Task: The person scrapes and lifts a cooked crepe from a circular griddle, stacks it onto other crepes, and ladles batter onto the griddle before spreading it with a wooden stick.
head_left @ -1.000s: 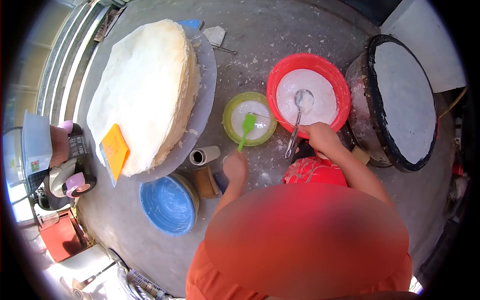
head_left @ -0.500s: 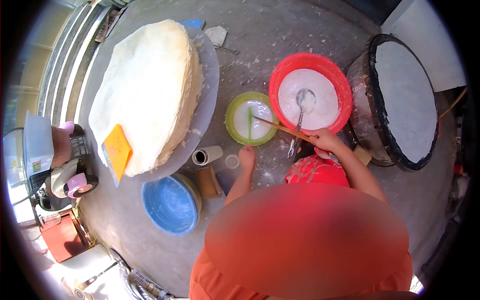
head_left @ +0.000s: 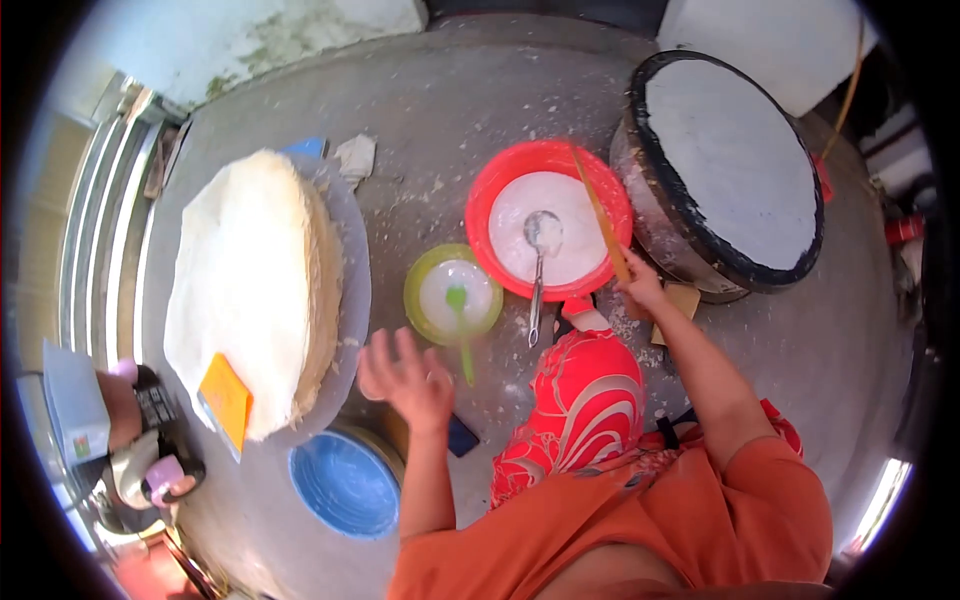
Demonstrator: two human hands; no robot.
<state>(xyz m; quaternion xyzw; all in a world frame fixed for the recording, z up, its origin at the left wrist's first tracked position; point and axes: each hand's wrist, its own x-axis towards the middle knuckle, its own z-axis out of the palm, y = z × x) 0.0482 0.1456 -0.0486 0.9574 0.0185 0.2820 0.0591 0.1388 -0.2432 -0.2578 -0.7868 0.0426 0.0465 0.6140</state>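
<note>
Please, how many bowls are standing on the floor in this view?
3: the red bowl in the upper middle, the yellow-green bowl just below and left of it, and the blue bowl at lower left. Another may be hidden under the blue one.

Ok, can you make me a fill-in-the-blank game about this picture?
1. The left hand is open and holds ____.
2. The right hand holds a stick; the basin with the metal ladle is coloured ____.
3. The scraper on the pale stack is mostly ____.

Missing words: nothing; red; orange.
</note>
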